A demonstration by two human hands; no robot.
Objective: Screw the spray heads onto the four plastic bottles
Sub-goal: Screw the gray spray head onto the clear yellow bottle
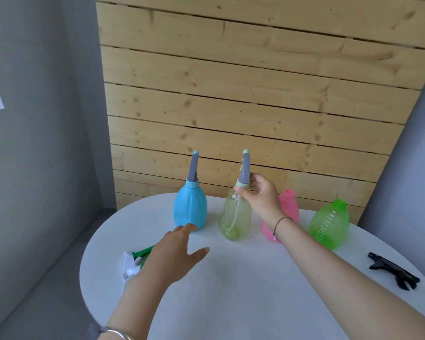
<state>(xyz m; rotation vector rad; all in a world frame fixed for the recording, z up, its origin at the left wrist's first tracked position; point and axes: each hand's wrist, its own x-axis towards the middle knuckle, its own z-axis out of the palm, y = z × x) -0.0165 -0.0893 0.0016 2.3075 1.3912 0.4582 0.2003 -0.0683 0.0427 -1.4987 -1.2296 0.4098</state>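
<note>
Four bottles stand in a row at the far side of the white desk. Blue bottle, far left, capped with a spray head. Pale green bottle beside it; right hand pinches the collar of its spray head. Pink bottle and green bottle to the right, necks bare. Left hand hovers spread wide, holding nothing, over the white-green spray head lying near left. Black spray head lies near right.

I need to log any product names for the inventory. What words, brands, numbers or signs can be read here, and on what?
None can be read. The blue bottle, pale green bottle, pink bottle and green bottle show no label, and neither does the black spray head.
</note>
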